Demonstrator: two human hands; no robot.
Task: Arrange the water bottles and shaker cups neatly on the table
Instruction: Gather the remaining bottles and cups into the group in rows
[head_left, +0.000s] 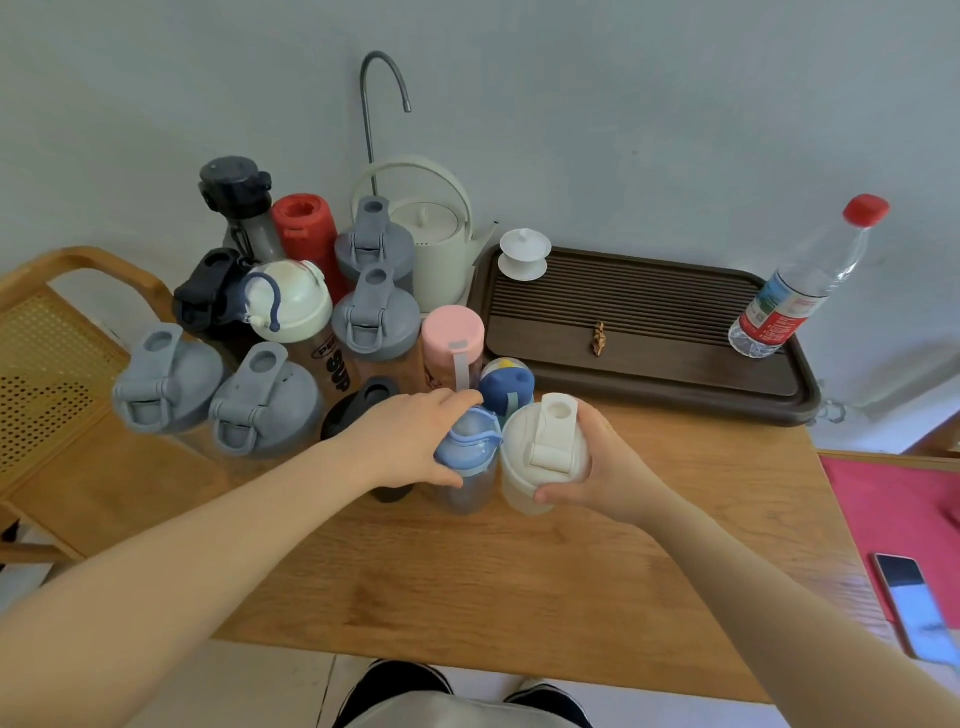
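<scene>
Pale blue is being shown by the lid of the bottle (467, 447), and creamy white by the shaker cup (543, 457) beside it. Grey is being worn by the four flip lids (374, 317), pink by one cap (452, 330), red by a tall bottle (304, 223), black by another lid (234, 182). A dark brown, ribbed pattern is being displayed by the tray (649, 312). A red-capped clear bottle (800, 280) is being marked by a red, white and green label. Honey-coloured wood grain is being shown by the table (519, 571).
</scene>
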